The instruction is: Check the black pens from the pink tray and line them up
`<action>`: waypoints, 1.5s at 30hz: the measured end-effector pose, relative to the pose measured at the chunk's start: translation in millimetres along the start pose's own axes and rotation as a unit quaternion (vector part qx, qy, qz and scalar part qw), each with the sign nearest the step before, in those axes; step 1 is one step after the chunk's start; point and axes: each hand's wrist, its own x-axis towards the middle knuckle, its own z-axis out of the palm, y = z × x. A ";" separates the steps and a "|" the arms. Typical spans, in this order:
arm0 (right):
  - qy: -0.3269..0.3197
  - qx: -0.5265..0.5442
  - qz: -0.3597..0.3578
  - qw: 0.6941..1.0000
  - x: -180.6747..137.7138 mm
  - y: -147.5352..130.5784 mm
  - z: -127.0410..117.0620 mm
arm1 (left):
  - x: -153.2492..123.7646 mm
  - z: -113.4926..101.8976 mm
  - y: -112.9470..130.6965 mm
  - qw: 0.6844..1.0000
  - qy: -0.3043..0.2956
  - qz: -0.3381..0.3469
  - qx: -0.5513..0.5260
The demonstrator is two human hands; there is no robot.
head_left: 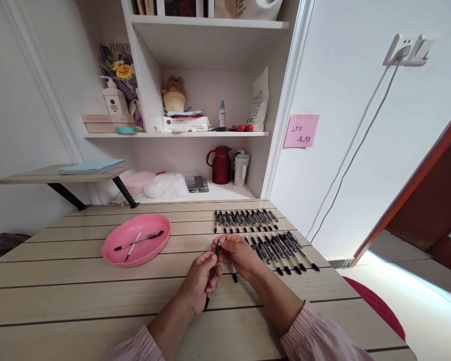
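Near the middle of the table, my left hand [200, 281] is closed around the barrel of a black pen [214, 268], which points up and away from me. The fingertips of my right hand [237, 252] pinch the pen's upper tip; whether they hold a small part there is hidden. Beneath and right of my right hand lies a row of pens [281, 248] with black ends. Farther back is another row of dark pens [244, 219]. A pink scalloped tray [115, 250] to the left holds a black pen [141, 240] crossing a thin white stick [133, 246].
Behind the table stands a white shelf unit [210, 134] with a dark red jug [221, 165] and a light tumbler [241, 169]. At left, a small raised stand [33, 174] carries blue paper [92, 166]. A pink note [301, 131] is on the right wall.
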 end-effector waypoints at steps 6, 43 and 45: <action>-0.010 0.039 0.001 0.999 2.9 2.6 -4.3 | -0.7 0.1 -0.1 1.000 0.002 0.003 -0.006; 0.079 -0.742 -0.046 0.665 -32.0 17.2 -3.5 | 9.8 -12.1 -1.0 0.995 0.093 0.027 -0.039; 0.074 -0.758 -0.041 0.647 -31.9 15.7 -0.1 | 9.9 -12.0 -1.0 0.995 0.094 0.025 -0.040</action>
